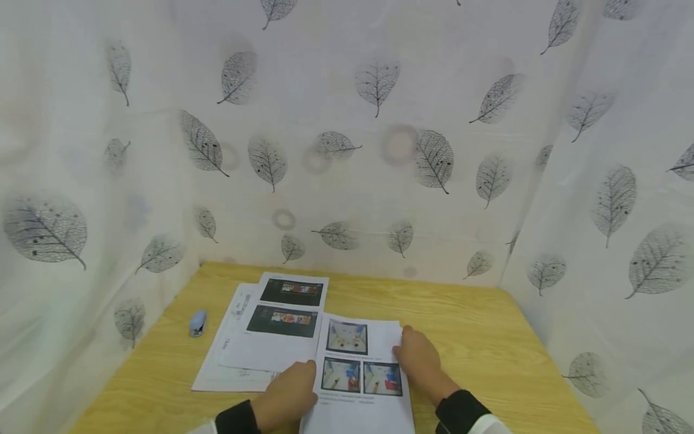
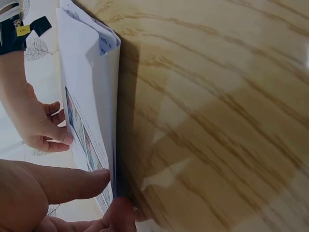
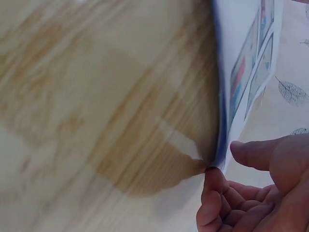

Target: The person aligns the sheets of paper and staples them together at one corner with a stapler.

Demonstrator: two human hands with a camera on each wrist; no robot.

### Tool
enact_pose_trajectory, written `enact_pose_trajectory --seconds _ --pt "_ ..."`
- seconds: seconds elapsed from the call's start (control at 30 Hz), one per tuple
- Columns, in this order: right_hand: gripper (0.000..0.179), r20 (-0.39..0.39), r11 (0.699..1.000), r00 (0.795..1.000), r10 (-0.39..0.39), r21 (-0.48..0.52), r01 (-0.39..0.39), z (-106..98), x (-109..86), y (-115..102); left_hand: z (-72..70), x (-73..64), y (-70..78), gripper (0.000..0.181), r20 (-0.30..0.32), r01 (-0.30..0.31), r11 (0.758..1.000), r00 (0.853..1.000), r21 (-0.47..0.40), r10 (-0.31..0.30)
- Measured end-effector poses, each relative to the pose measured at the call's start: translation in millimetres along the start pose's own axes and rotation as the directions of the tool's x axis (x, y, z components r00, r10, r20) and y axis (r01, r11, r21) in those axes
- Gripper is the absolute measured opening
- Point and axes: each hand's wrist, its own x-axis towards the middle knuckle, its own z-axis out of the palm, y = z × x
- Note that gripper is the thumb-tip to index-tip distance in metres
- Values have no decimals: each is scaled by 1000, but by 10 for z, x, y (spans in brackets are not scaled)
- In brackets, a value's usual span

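Observation:
Several printed sheets lie together as a stack of paper [image 1: 360, 413] at the front of the table, the top page bearing three colour pictures. My left hand [image 1: 287, 392] grips the stack's left edge, thumb on the top page and fingers at the edge, as the left wrist view shows. On the opposite edge, near the upper corner, my right hand [image 1: 422, 361] pinches the sheets between thumb and curled fingers [image 3: 214, 183]. At one end of the stack [image 2: 87, 58], the left wrist view shows the sheets bent and slightly apart.
Other printed sheets [image 1: 265, 355] overlap on the left, two dark pictures on the uppermost one. A small light-blue stapler [image 1: 197, 323] sits left of them. The wood-grain table [image 1: 488, 361] is bordered by a leaf-patterned curtain [image 1: 347, 181] behind and on both sides.

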Motion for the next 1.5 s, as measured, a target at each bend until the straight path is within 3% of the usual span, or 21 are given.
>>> enact_pose_trajectory --seconds 0.2,0.33,0.4,0.5,0.6,0.7,0.77,0.83,0.97,1.13,1.3,1.5 --pt "43 56 994 997 44 -99 -38 -63 88 -36 -36 0 -23 24 -6 20 999 1000 -30 -21" --pt "40 46 991 999 5 -133 1 -135 222 -227 -251 28 -141 33 -108 43 997 993 67 -35" --pt "40 40 997 998 -53 -62 55 -173 299 -402 -441 78 -234 43 -168 106 986 982 127 -84" --pt "39 63 981 988 -140 144 130 -174 405 -708 -758 179 -435 53 -250 223 958 952 180 -175" --pt "38 115 930 971 -209 330 161 -50 494 -1023 -1018 235 -720 51 -294 334 928 915 168 -276" --pt "36 144 908 965 -218 392 147 125 533 -1275 -1145 255 -975 45 -295 385 916 893 114 -339" --pt "34 148 913 970 -194 389 123 235 530 -1408 -1157 253 -1103 40 -280 398 915 888 71 -364" --pt "33 152 922 977 -150 377 83 307 521 -1492 -1124 282 -1180 35 -282 382 923 892 51 -354" --pt "32 168 933 983 -71 359 6 399 488 -1624 -1046 321 -1278 29 -320 384 919 885 87 -339" --pt "32 159 926 986 -46 377 -18 450 452 -1687 -1002 354 -1308 22 -366 411 900 867 145 -337" --pt "23 162 905 986 -39 424 -33 526 461 -1686 -993 400 -1331 23 -355 438 887 860 148 -366" --pt "18 156 902 988 -17 429 -52 575 428 -1738 -1018 376 -1312 10 -382 398 911 862 107 -332"
